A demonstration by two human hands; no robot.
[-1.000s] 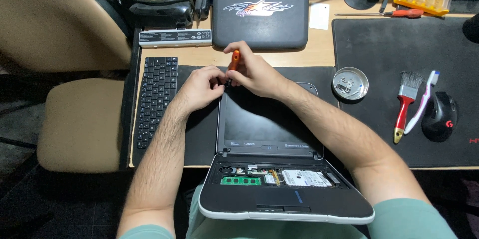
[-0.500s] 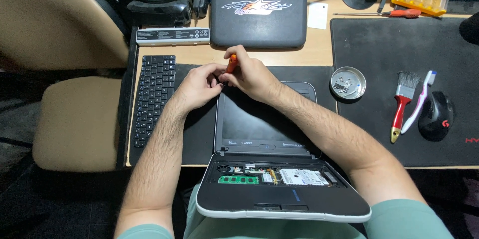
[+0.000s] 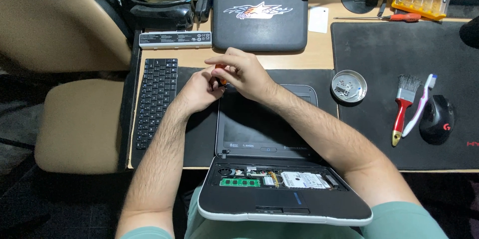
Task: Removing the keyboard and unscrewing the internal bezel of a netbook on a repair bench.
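A small laptop lies opened flat. Its dark screen rests on the desk, and its base, with the boards and drive exposed, sits on my lap. My right hand is closed around an orange-handled screwdriver, held upright at the screen's upper left corner. My left hand is right beside it, its fingertips pinched at the screwdriver's lower end. The tip and the corner of the lid are hidden by my fingers.
A detached black keyboard lies to the left, with a grey battery pack above it. A closed dark laptop sits behind. To the right are a metal dish holding screws, a red-handled brush, a toothbrush and a mouse. A beige chair is on the left.
Both hands stay at the screen's upper left corner. My right hand has closed lower over the screwdriver, so less of the orange handle shows.
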